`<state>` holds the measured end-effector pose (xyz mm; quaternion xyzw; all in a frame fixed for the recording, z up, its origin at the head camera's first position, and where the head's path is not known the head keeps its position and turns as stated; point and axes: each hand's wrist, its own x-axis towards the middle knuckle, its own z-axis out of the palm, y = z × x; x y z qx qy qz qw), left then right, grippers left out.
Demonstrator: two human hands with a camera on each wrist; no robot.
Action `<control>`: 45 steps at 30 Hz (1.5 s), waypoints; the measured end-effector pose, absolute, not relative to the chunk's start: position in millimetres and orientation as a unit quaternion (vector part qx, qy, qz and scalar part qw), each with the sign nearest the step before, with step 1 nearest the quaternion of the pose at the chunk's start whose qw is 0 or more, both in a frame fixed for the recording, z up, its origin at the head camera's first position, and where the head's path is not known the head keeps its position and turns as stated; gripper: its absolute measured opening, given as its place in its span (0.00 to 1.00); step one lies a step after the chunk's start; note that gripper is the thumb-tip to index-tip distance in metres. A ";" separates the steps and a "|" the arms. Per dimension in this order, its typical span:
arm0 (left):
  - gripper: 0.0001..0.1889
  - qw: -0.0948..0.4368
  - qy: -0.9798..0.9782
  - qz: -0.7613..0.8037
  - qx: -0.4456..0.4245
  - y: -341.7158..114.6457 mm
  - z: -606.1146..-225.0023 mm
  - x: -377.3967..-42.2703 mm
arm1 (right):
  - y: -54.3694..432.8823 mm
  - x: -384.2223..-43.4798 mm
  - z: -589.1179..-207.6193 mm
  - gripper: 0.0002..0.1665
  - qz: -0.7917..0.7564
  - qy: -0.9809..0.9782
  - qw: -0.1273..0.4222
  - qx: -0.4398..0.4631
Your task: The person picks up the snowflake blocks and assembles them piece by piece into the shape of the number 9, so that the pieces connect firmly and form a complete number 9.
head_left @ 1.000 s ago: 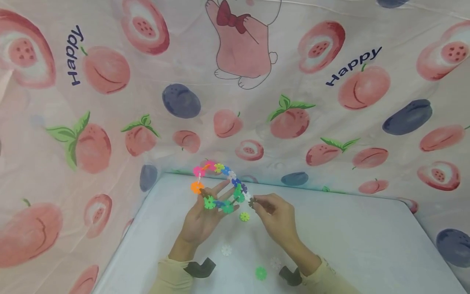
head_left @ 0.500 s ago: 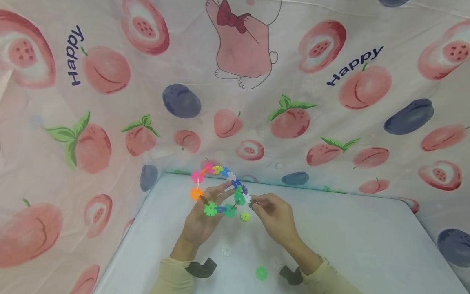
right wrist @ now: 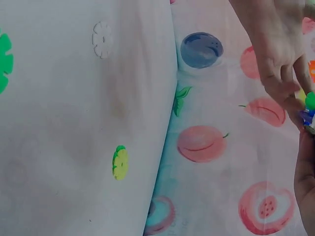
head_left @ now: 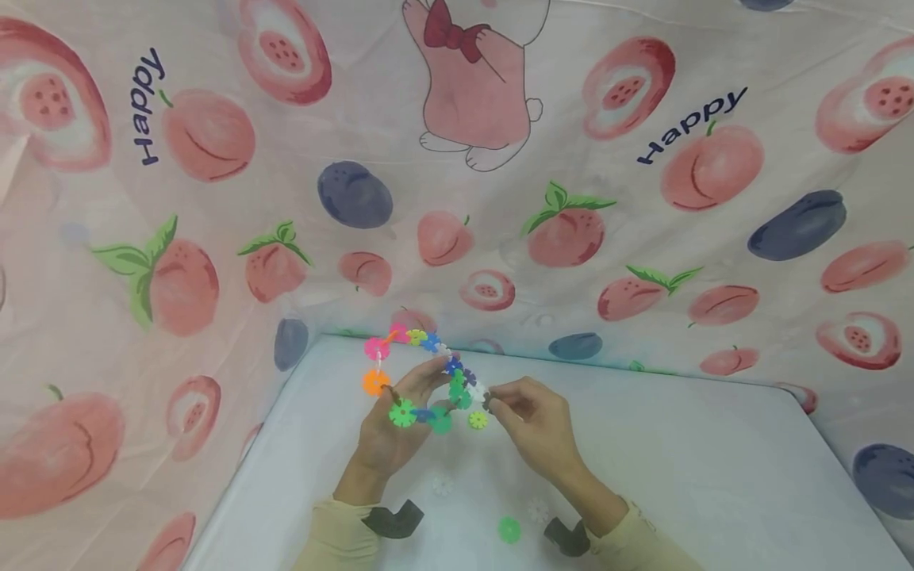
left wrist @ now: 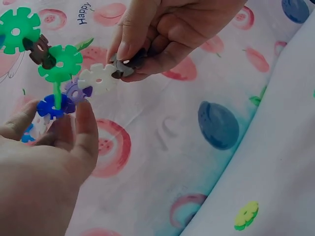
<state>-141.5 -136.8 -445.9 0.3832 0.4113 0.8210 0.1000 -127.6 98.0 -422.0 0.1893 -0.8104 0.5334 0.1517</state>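
Observation:
A chain of colourful notched snowflake discs (head_left: 403,412) is held up in a loop between both hands. My left hand (head_left: 394,438) pinches it at the blue disc (left wrist: 47,105) and the purple disc (left wrist: 74,92), as the left wrist view shows. With thumb and fingers, my right hand (head_left: 539,424) pinches a dark grey disc (left wrist: 125,68) at the chain's end. This piece meets the edge of a white disc (left wrist: 98,79). A green disc (left wrist: 60,64) stands up from the blue one. The far side of the loop hangs past my left fingers.
On the white table (head_left: 678,476) lie a yellow disc (right wrist: 121,164) over a green one, a green disc (head_left: 509,530) and white discs (head_left: 442,484). A fruit-printed cloth (head_left: 500,206) rises behind and at the left.
The loop has tilted and shifted slightly left and down. My left fingers, spread behind it earlier, have closed in on the chain. My right hand keeps its grip on the dark disc.

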 end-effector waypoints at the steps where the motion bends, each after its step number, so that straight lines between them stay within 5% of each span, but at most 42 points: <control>1: 0.43 0.098 0.409 0.821 0.387 -136.3 -446.0 -142.0 | 98.0 -127.4 -421.7 0.08 0.534 -0.809 0.152 0.190; 20: 0.65 0.140 0.381 0.791 0.458 -139.3 -451.1 -148.3 | 100.3 -121.5 -417.5 0.07 0.525 -0.823 0.127 0.176; 25: 0.52 0.167 0.377 0.790 0.453 -141.5 -449.4 -148.7 | 103.3 -121.6 -416.1 0.08 0.526 -0.821 0.129 0.180; 31: 0.27 0.146 0.418 0.832 0.334 -137.1 -441.6 -141.1 | 101.6 -121.6 -414.3 0.07 0.521 -0.826 0.127 0.174; 39: 0.15 0.010 0.501 0.859 0.107 -117.2 -437.1 -138.6 | 95.4 -121.9 -414.2 0.08 0.522 -0.830 0.110 0.162; 45: 0.16 0.024 0.470 0.882 0.034 -114.8 -432.0 -137.9 | 93.5 -122.9 -415.3 0.08 0.517 -0.839 0.097 0.140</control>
